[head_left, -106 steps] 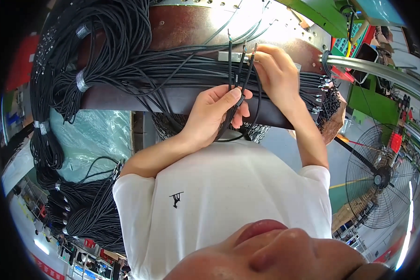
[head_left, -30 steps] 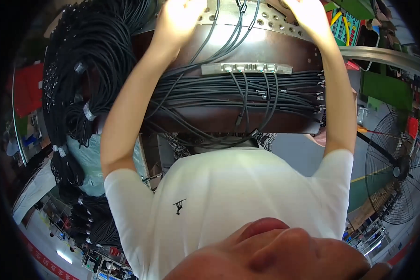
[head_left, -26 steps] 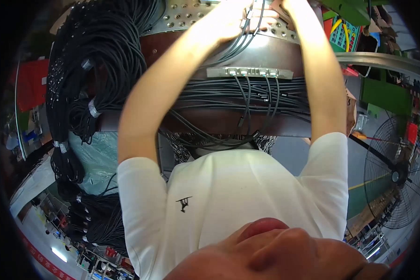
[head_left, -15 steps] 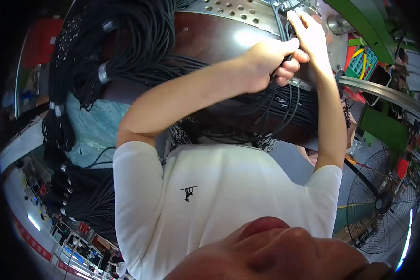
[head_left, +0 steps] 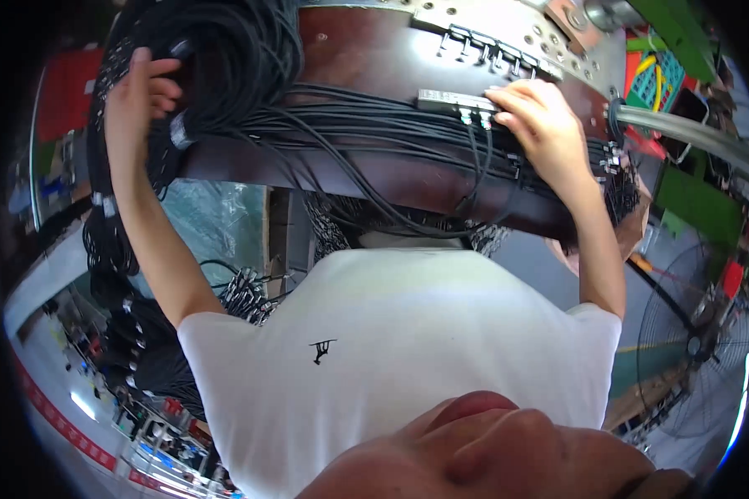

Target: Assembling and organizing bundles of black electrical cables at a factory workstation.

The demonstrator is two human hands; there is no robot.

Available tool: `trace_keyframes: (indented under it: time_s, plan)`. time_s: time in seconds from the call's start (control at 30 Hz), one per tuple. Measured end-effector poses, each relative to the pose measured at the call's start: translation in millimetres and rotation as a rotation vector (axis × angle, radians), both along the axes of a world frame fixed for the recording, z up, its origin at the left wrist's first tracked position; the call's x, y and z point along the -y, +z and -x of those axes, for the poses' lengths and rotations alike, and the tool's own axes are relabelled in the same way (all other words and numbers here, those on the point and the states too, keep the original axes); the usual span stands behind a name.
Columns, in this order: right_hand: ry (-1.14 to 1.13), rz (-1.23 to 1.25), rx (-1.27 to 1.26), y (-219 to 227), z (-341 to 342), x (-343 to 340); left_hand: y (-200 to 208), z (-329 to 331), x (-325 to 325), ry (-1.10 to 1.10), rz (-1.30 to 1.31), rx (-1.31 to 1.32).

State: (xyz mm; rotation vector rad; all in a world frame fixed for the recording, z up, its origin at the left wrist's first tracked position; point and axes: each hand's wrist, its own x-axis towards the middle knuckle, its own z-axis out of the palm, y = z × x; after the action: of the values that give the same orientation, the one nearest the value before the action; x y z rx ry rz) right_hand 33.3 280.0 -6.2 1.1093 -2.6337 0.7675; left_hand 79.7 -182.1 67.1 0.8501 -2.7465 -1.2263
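**Right hand at the metal port bar, left hand spread by the cable coil**

The black cable coil (head_left: 245,50) at the bench's left looks heavy as a mass but flexible, best taken near its silver tape wrap (head_left: 180,130). The left hand (head_left: 144,96) is over it, fingers apart, apparently holding nothing; contact is unclear. The metal port bar (head_left: 443,100) lies along the far side of the cable bundle (head_left: 341,110). It looks rigid and fairly light, perhaps smooth; its bare left end offers the cleanest hold. The right hand (head_left: 545,129) has bent fingers against its right part, hiding that end; whether they pinch anything cannot be told. The small plugs (head_left: 476,118) on its near edge seem the fragile part.

Around these, the brown bench (head_left: 358,54) spans the view and a fan (head_left: 695,345) stands right. Loose cable loops cross in front; a row of dark clips (head_left: 491,54) bounds the far side.
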Motion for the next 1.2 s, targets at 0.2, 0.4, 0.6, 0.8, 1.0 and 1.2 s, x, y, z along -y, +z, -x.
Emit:
trace_keyframes:
  time_s: [0.2, 0.4, 0.6, 0.8, 1.0, 1.2]
  plan:
    - [0.007, 0.103, 0.118, 11.2, -8.7, 13.8, -65.6, -19.8, -229.7, -0.911, -0.776, 0.217]
    - [-0.283, -0.129, 0.042, 32.7, 107.1, 46.5, -37.1, 49.2, -260.4, -0.434, -1.398, 0.333]
    - [-0.457, -0.405, 0.062, 26.6, 141.7, 41.3, -62.5, 171.4, -250.8, -0.629, -1.472, -0.189]
    - [-0.353, -0.263, -0.317, 9.1, 149.5, 9.3, -102.7, 186.0, -242.5, -0.811, -1.135, -0.421]
    - [-0.313, -0.212, -0.318, 11.8, 142.1, 31.8, -85.1, 195.1, -212.0, -0.995, 0.270, -0.758]
    - [-0.328, -0.227, -0.530, -0.8, 140.9, 16.5, -105.3, 206.7, -229.0, -0.822, 0.447, -0.741]
